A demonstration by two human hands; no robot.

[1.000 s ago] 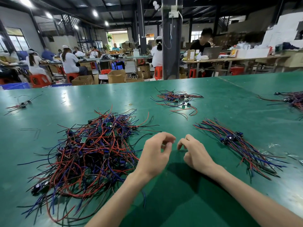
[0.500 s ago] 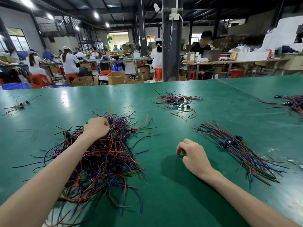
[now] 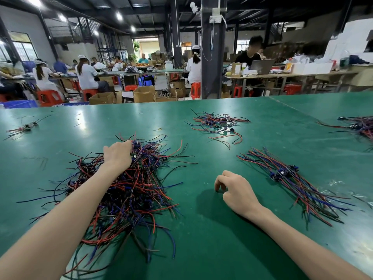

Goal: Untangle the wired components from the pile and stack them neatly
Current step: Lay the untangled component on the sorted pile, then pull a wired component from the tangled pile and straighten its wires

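Tangled pile of wired components (image 3: pixel 129 190) lies left of centre on the green table (image 3: pixel 201 239); the left hand (image 3: pixel 118 156) digs into its far end, its grip hidden. The right hand (image 3: pixel 236 190) rests loosely curled, empty, near the diagonally lying neat stack (image 3: pixel 290 178).

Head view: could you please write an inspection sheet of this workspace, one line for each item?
Surface: green table, glossy.
Job's things: tangled pile of red, blue and black wired components at left; neat stack at right; loose group beyond.
Clutter: small bunch far left; another bundle at the right edge; clear scraps near the stack.
Grippers: left hand on the pile's top, fingers curled into it, grip hidden; right hand loosely curled, fingertips on the table, holding nothing.
Cables: white cord hangs down the pillar.
Surroundings: seated workers, red stools, cardboard boxes, laptop.
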